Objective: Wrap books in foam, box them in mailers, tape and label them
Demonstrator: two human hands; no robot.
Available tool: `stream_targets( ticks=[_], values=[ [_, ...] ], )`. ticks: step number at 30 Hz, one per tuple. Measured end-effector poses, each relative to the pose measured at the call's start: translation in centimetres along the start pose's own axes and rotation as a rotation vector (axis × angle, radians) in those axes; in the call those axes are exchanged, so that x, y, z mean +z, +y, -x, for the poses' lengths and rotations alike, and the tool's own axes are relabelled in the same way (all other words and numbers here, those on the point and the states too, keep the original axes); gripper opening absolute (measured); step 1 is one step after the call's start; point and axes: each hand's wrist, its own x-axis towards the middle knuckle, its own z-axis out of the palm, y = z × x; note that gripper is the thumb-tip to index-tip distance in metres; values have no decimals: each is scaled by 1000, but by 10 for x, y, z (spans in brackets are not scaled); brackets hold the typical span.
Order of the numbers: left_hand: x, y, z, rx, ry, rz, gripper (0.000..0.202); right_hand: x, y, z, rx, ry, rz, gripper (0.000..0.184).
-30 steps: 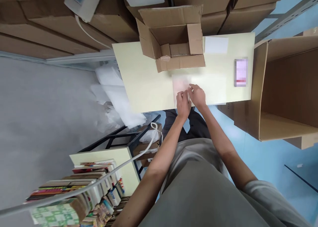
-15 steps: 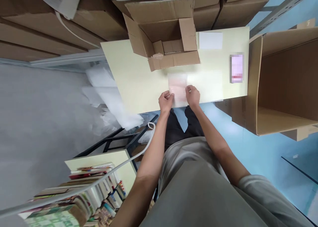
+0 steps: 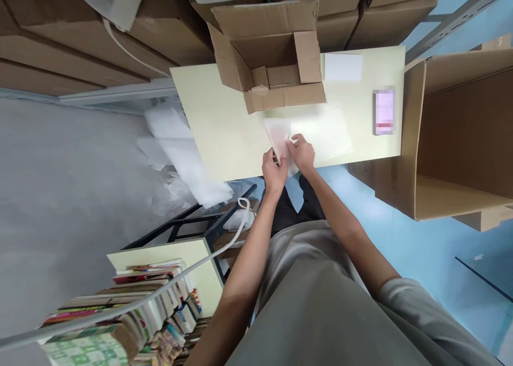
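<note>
Both my hands meet at the near edge of the pale yellow table. My left hand and my right hand are closed on a thin translucent plastic bag, which tilts up between them. The bag looks pale with a faint pink tint. More clear plastic sheets lie flat on the table just right of my hands. An open cardboard box stands on the table just beyond the bag.
A white card and a blurred pink item lie at the table's right side. A large open carton stands right of the table. Stacked cartons fill the back. White packing bags and a book stack sit to the left.
The bag lay flat with my hands at its two near corners; now my hands have come together and the bag is lifted and tilted left.
</note>
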Motion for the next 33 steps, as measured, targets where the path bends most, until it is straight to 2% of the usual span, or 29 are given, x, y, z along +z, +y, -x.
stream_targets(
  ticks=[2,5,8,12,15,18,20,25,29,31,33],
  values=[
    [11,6,2,43,-27,10,41,-11,7,1,-50,-1,-84,33],
    [36,14,2,90,-97,82,51,-33,23,3,-140,42,-213,50],
    [60,17,0,101,-145,182,48,-53,42,3,-182,100,-224,51],
    [71,9,-4,112,-48,146,42,-62,60,-6,-200,92,-158,43],
    [67,-4,-10,-42,21,170,48,-57,63,-14,-206,100,-120,45],
    [61,-16,-19,-268,-7,320,51,-49,61,-17,-216,95,-102,51],
    [54,-22,-24,-337,-4,382,50,-43,57,-16,-252,44,-94,56],
    [17,-37,-22,-293,165,307,37,-15,39,2,-350,-183,-73,60],
    [-12,-38,-13,-274,278,213,38,13,23,18,-424,-255,28,58],
    [-17,-31,-8,-223,286,163,39,22,17,20,-438,-259,88,55],
    [-13,-19,-4,-161,262,119,40,22,16,17,-427,-277,98,53]
  ],
)
